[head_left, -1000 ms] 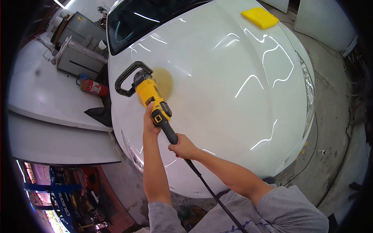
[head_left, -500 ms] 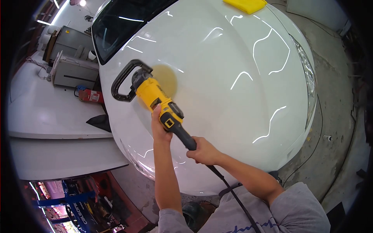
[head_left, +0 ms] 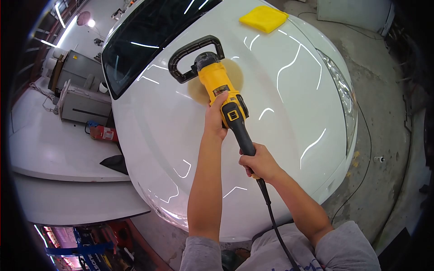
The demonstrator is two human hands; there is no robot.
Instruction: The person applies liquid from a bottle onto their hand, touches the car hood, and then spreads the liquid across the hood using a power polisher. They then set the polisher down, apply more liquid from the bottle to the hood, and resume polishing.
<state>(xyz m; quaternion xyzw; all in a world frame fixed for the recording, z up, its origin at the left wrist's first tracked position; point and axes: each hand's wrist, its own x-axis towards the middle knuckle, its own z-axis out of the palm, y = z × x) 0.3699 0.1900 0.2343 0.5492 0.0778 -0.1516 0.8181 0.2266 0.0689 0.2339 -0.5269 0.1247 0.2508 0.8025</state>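
Note:
A yellow and black polisher (head_left: 217, 79) with a black loop handle lies over the white car hood (head_left: 266, 122). Its round tan pad (head_left: 234, 74) rests on the hood and looks blurred. My left hand (head_left: 216, 116) grips the yellow body from below, thumb on top. Further back, my right hand (head_left: 260, 161) is wrapped round the dark rear handle, where a black cord (head_left: 273, 217) runs down across my shirt. Near the hood's far edge lies a folded yellow cloth (head_left: 264, 19).
The windshield (head_left: 149, 40) is at the upper left, a headlight (head_left: 339, 86) at the right. A red fire extinguisher (head_left: 104, 133) and grey cabinets (head_left: 86, 101) stand left of the car. Another cable (head_left: 368, 153) crosses the floor at the right.
Both hands have moved the polisher up and to the right across the hood. The yellow cloth now shows fully, as the view has shifted.

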